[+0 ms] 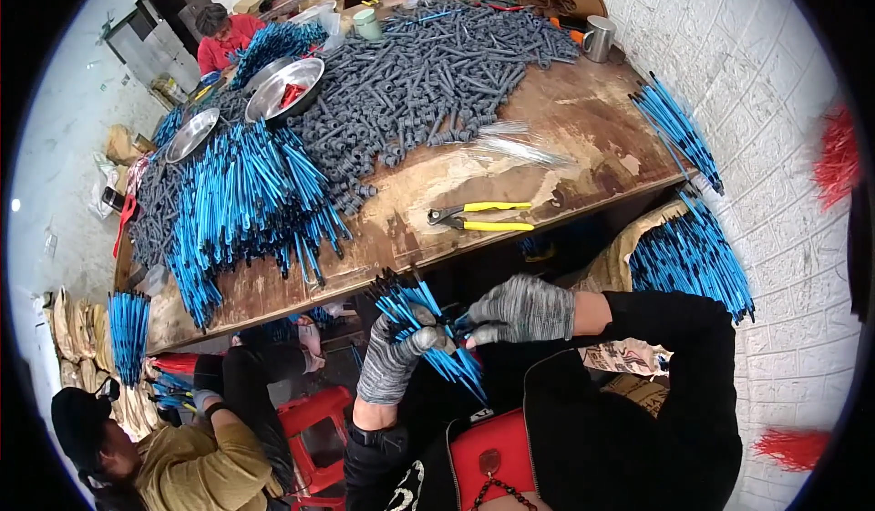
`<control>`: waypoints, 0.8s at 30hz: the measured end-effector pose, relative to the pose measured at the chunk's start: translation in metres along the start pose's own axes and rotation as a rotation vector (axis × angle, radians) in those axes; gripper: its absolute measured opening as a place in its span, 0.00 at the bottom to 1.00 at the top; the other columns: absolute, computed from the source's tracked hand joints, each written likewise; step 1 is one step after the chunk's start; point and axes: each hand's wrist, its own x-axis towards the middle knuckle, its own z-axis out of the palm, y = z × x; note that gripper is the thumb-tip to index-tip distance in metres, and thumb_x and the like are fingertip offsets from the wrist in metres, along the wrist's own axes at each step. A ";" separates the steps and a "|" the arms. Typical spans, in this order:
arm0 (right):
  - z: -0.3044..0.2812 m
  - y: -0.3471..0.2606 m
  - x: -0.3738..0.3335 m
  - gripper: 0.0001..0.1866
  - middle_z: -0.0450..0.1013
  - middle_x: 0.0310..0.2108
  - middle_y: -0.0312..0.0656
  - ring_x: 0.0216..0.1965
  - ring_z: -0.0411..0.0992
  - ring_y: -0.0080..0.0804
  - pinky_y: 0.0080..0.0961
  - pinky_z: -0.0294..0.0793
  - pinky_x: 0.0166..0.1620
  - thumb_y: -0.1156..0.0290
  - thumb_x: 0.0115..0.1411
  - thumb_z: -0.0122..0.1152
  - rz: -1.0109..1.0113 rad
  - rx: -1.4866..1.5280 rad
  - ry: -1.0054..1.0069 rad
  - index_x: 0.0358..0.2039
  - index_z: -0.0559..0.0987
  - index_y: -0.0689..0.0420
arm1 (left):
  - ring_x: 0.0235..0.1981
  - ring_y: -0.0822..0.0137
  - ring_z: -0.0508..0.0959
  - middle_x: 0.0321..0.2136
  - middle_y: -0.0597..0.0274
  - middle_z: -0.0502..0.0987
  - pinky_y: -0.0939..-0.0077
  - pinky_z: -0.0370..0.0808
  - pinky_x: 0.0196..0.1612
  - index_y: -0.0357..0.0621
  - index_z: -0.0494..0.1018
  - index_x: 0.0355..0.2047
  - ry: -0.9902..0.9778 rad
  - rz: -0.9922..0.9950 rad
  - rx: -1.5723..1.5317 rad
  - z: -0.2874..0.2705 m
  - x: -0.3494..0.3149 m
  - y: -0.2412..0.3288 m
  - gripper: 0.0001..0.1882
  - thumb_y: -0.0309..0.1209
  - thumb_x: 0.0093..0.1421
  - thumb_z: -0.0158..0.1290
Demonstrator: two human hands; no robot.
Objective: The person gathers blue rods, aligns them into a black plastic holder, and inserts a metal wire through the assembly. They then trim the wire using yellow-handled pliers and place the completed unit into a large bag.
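Note:
My left hand (396,351), in a grey knitted glove, is closed round a bundle of thin blue rods (465,371) with black ends, held in front of my chest just below the table edge. The rods lean down to the right. My right hand (524,309), gloved alike, meets the bundle from the right with thumb and fingers pinched together at its side. What sits between those fingertips is too small to make out. On the table ahead lie pliers (483,216) with yellow handles.
A heap of grey plastic pieces (410,78) covers the wooden table (583,137), with loose thin wires (519,144) beside it. Blue rods are piled at left (241,201) and fill a sack (629,242) at right. A co-worker (196,452) sits at lower left near a red stool (314,438).

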 end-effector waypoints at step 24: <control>-0.088 0.161 0.107 0.11 0.72 0.38 0.45 0.39 0.71 0.41 0.34 0.73 0.39 0.72 0.51 0.54 0.109 -0.826 0.419 0.35 0.76 0.59 | 0.38 0.61 0.79 0.36 0.55 0.78 0.72 0.77 0.40 0.36 0.72 0.41 0.133 -0.387 0.163 0.023 0.054 0.034 0.16 0.24 0.51 0.61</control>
